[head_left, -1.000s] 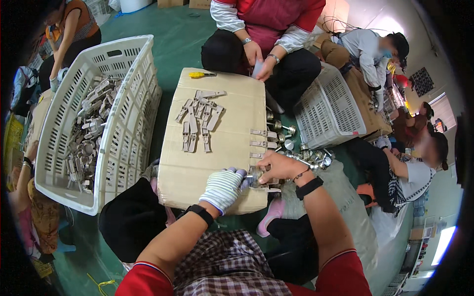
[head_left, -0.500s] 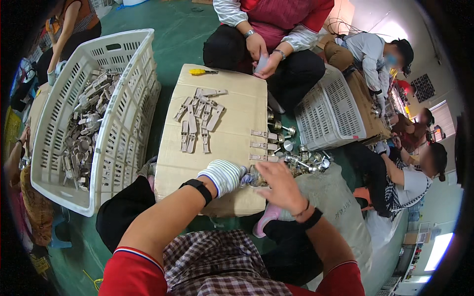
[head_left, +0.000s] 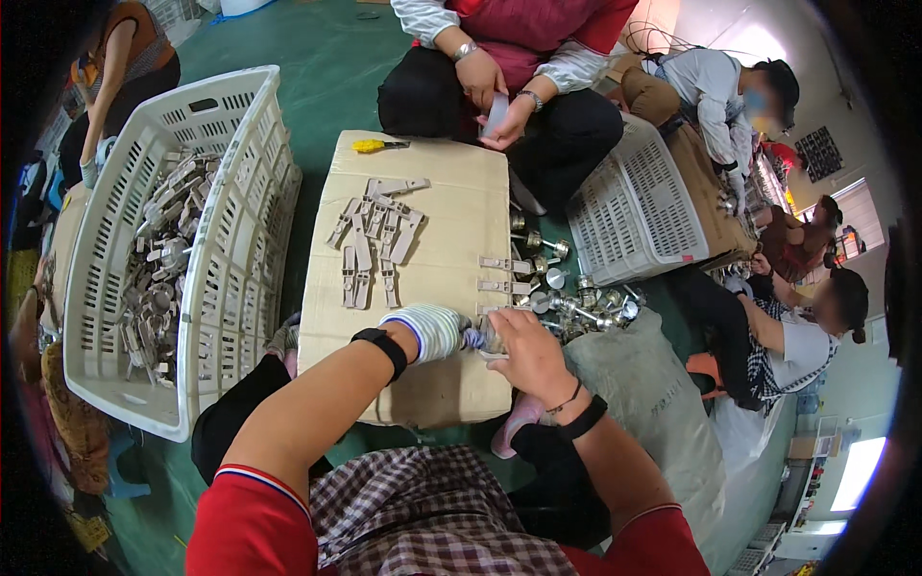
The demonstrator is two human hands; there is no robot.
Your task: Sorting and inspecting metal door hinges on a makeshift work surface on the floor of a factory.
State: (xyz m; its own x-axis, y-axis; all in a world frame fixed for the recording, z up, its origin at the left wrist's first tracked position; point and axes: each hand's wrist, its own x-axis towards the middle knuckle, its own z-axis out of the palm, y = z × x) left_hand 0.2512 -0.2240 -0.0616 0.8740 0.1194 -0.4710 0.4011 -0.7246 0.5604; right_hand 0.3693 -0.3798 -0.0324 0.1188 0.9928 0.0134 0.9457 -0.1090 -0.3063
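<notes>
While your striped-gloved left hand and bare right hand grip one half-hidden metallic piece, two slim beige clips show whole, overhanging the tan cardboard counter.

Close work at the near right edge

Left hand, striped glove, fingertips meeting the bare right hand over the cardboard work surface; what lies under the fingers mostly hidden. Just beyond the right hand, two beige clips side by side, jutting past the edge. Loose pile of beige pieces farther left; yellow-handled tool at the far edge. Shiny metal parts heaped off the right side. White crate at left, part-filled. Opposite, a co-worker's hand grips a pale, translucent piece.
</notes>
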